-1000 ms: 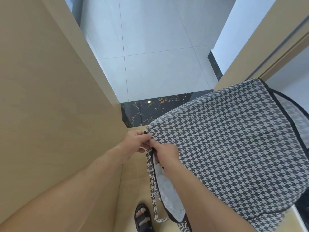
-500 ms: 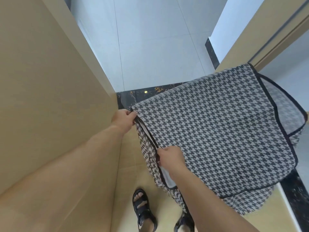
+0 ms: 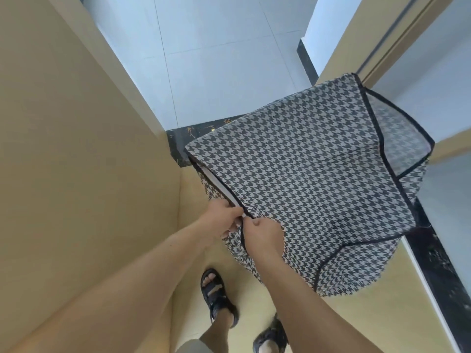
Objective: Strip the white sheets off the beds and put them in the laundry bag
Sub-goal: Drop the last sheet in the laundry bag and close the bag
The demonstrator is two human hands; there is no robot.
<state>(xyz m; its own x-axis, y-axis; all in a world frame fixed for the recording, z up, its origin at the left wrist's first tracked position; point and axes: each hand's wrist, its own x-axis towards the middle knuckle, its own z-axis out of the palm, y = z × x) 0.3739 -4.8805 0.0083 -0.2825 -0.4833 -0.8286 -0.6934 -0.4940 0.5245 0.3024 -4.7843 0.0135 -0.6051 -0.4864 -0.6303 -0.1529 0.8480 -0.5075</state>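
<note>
Pinching black-trimmed opening edge of black-and-white houndstooth fabric laundry bag (image 3: 305,179) with left hand (image 3: 221,220), fingers curled together on the seam. Gripping same edge just beside it with right hand (image 3: 263,236), fingers clamped over cloth. Holding bag clear of tan floor (image 3: 369,322), near beige wood panel (image 3: 63,149). Showing white strip (image 3: 216,186) inside opening; sheet or lining, cannot tell.

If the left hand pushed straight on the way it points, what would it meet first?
The laundry bag: the left hand pinches its trimmed edge. Just beyond, probably the right hand, though depth is unclear.
</note>
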